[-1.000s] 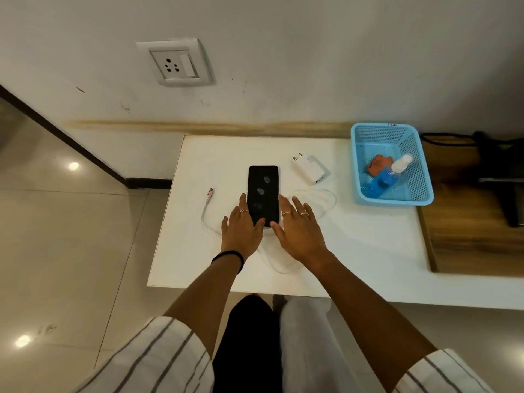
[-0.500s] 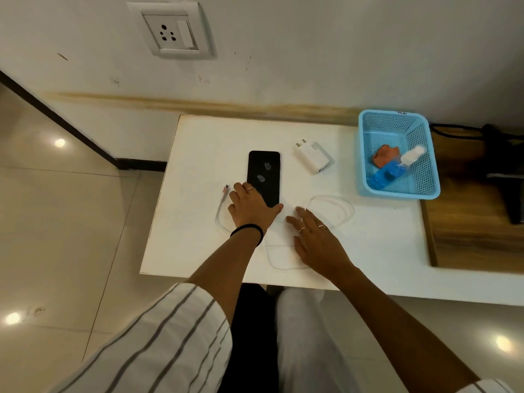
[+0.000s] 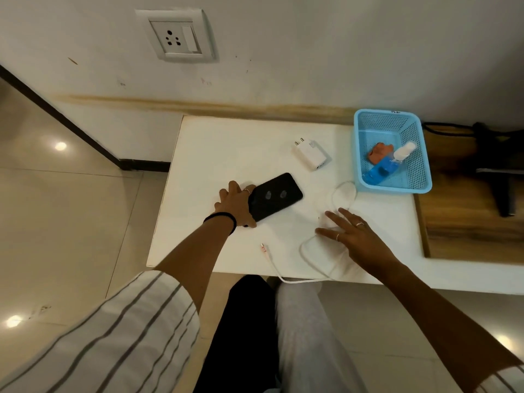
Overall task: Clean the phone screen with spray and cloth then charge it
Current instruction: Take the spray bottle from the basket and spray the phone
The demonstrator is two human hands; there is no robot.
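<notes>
Black phone (image 3: 274, 196) lies tilted on our white table (image 3: 226, 143), left of the basket (image 3: 419, 177); our left hand (image 3: 236, 204) grips its near end, while our right hand (image 3: 354, 236) rests with fingers spread on the cable (image 3: 304, 256).

Single head-worn wide-angle view, looking forward and steeply down from above the person's lap, white table (image 3: 226, 143) mid-frame at close range, wall socket (image 3: 177, 35) at 11 o'clock, blue basket (image 3: 422, 182) at 2 o'clock.

Home room; tiled floor (image 3: 71, 222); wall socket (image 3: 177, 35); low table (image 3: 226, 143)
</notes>
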